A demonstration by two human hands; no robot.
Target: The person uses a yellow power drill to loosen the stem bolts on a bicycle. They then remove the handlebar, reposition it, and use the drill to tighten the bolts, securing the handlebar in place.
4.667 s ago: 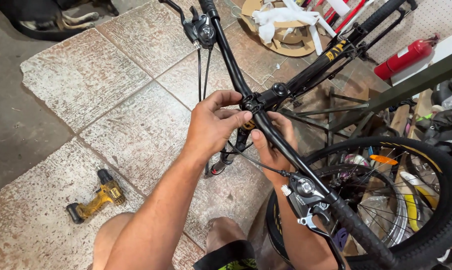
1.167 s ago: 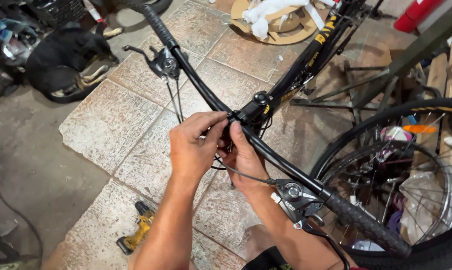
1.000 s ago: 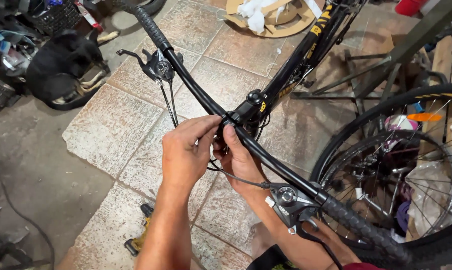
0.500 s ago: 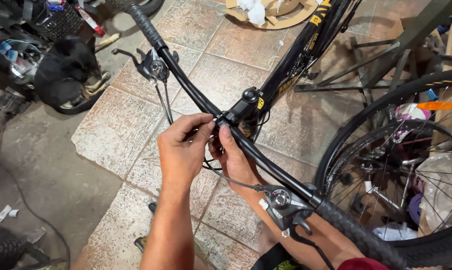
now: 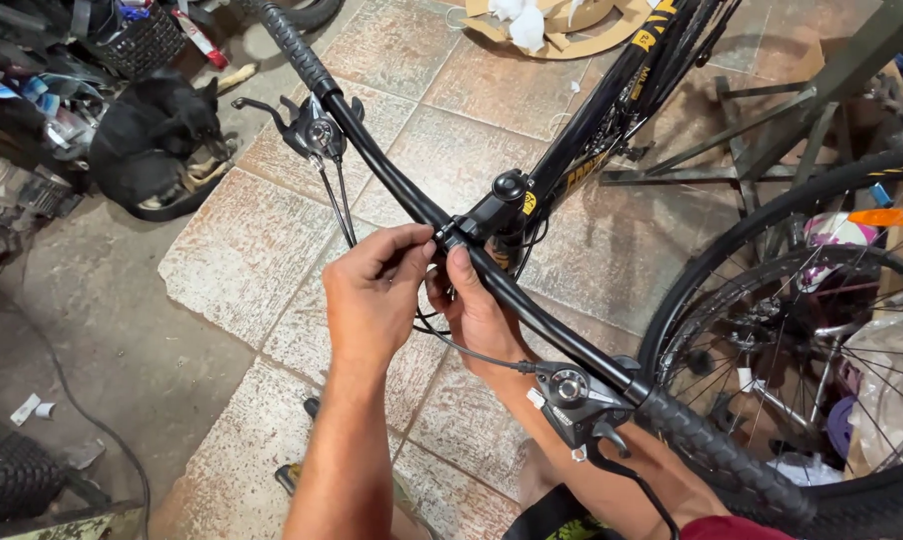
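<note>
A black bicycle handlebar (image 5: pixel 402 190) runs from upper left to lower right, clamped in a black stem (image 5: pixel 492 210) on a black and yellow frame (image 5: pixel 612 100). My left hand (image 5: pixel 377 295) has its fingertips pinched at the bar right beside the stem clamp. Under the bar, my right hand (image 5: pixel 477 310) presses its thumb on the bar next to the clamp. What the fingers pinch is too small to tell. A shifter with brake lever (image 5: pixel 312 130) sits near the far grip, another shifter (image 5: pixel 572 395) near the close grip (image 5: pixel 722 460). Thin cables (image 5: pixel 337 205) hang down.
A black dog (image 5: pixel 162 140) lies curled at the left beside cluttered parts. A bicycle wheel (image 5: pixel 802 330) stands at the right. A metal stand (image 5: pixel 772 150) is behind the frame. Cardboard with white rags (image 5: pixel 542 20) lies at the top. A tyre (image 5: pixel 12 475) sits at the lower left.
The view has swung and drawn nearer, so the dog and the left clutter show more. Both hands stay at the stem clamp, with only small finger shifts. The drill on the floor is now mostly hidden behind my left arm.
</note>
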